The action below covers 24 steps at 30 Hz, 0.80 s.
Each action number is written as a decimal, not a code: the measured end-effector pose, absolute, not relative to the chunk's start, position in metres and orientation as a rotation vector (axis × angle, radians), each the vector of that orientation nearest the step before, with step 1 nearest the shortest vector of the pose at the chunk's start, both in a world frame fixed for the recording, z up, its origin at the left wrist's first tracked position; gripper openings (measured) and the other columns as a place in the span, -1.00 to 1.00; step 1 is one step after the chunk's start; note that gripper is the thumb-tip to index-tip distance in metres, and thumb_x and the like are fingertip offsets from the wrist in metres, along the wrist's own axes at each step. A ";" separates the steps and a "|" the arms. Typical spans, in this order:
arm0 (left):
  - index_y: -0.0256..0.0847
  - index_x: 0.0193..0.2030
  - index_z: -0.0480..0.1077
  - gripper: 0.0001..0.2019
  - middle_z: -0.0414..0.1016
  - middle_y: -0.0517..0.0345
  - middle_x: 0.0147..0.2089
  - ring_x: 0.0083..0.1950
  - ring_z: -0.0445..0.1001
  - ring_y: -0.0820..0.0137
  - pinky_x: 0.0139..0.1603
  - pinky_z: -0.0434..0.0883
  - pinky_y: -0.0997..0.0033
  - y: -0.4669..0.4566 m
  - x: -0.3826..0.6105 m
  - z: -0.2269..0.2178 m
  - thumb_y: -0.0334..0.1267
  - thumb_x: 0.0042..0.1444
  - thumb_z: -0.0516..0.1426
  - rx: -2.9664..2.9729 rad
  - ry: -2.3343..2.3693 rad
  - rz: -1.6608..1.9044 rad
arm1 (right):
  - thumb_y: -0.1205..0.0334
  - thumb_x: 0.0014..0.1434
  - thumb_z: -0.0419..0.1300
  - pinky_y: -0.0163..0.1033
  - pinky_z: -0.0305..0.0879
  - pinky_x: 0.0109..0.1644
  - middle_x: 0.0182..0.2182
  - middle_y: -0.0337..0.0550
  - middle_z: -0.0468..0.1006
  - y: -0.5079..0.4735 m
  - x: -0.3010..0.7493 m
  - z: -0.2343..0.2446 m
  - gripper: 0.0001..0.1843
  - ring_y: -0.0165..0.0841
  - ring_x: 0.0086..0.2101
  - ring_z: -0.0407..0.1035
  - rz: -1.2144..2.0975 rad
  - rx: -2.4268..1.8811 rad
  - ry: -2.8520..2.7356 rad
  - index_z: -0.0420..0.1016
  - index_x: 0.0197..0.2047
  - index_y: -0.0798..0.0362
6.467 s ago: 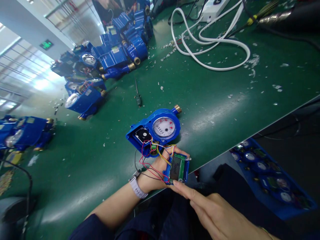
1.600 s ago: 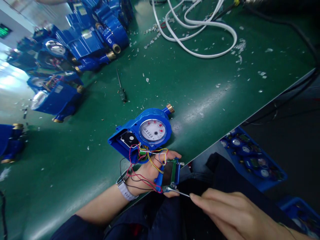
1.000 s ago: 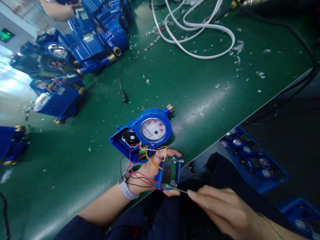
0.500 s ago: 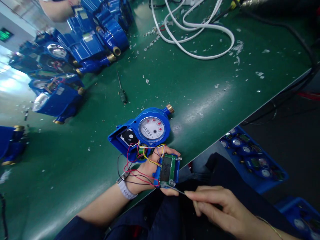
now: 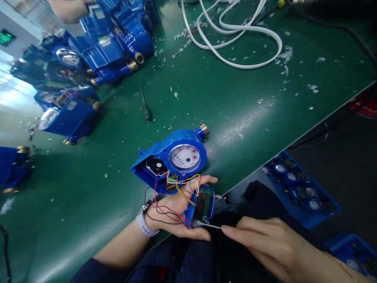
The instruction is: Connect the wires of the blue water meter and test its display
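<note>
My left hand [image 5: 173,212] grips a small blue display module [image 5: 203,206] with a green circuit board and screen, at the near edge of the green bench. Coloured wires [image 5: 176,188] run from it into an opened blue water meter [image 5: 173,159] lying on the bench just above my hand. My right hand [image 5: 273,247] pinches a thin metal tool [image 5: 209,225], whose tip touches the module's lower corner.
Several blue water meters [image 5: 97,59] are heaped at the far left, where another person's arm [image 5: 69,8] shows. A small screwdriver [image 5: 145,107] lies mid-bench. A white cable [image 5: 235,35] coils at the back. Blue trays of parts [image 5: 300,188] sit below the bench edge.
Over the last seconds my right hand picked up the thin tool and brought its tip to the module's lower corner. The module has tilted slightly in my left hand.
</note>
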<state>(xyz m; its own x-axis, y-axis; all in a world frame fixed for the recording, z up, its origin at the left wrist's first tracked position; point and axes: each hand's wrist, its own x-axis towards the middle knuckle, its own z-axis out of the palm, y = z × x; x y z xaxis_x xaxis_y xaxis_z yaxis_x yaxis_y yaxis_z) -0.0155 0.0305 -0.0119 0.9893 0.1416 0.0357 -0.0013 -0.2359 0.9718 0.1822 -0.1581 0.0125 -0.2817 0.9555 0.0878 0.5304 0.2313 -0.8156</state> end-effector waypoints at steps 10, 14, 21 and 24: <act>0.06 0.31 0.11 -0.04 0.34 -0.04 0.20 0.16 0.41 0.09 0.21 0.30 0.07 0.024 -0.018 -0.031 0.03 -0.24 0.44 1.823 0.181 0.282 | 0.48 0.30 -0.14 -0.37 0.42 -0.36 -0.30 -0.11 0.57 -0.163 0.175 0.022 -0.49 -0.38 -0.40 0.47 0.843 -1.504 -1.838 0.47 0.16 0.05; 0.00 0.24 0.20 -0.08 0.38 -0.07 0.12 0.10 0.43 0.07 0.11 0.36 0.10 0.026 -0.018 -0.028 0.05 -0.28 0.45 1.810 0.245 0.268 | 0.09 0.37 -0.03 -0.45 0.12 -0.62 -0.41 -0.16 0.49 -0.165 0.160 0.012 -0.57 -0.53 -0.64 0.16 1.734 -1.392 -0.984 0.48 0.17 -0.02; 0.08 0.41 -0.03 0.15 0.29 -0.13 0.27 0.21 0.37 0.01 0.24 0.31 -0.04 0.014 -0.019 -0.026 0.21 -0.33 0.40 1.481 0.338 0.249 | 0.02 0.28 0.14 -0.44 0.28 -0.45 -0.48 -0.18 0.50 -0.159 0.160 0.015 -0.69 -0.46 -0.49 0.35 1.596 -1.443 -0.926 0.64 -0.04 -0.10; -0.05 0.43 -0.02 0.07 0.22 -0.17 0.35 0.32 0.26 -0.02 0.33 0.20 -0.08 -0.007 -0.016 -0.019 0.49 -0.15 0.10 1.255 0.408 0.340 | 0.07 0.27 0.16 -0.39 0.43 -0.27 -0.45 -0.20 0.57 -0.158 0.162 0.019 -0.73 -0.40 -0.40 0.48 1.505 -1.442 -1.014 0.64 -0.06 -0.16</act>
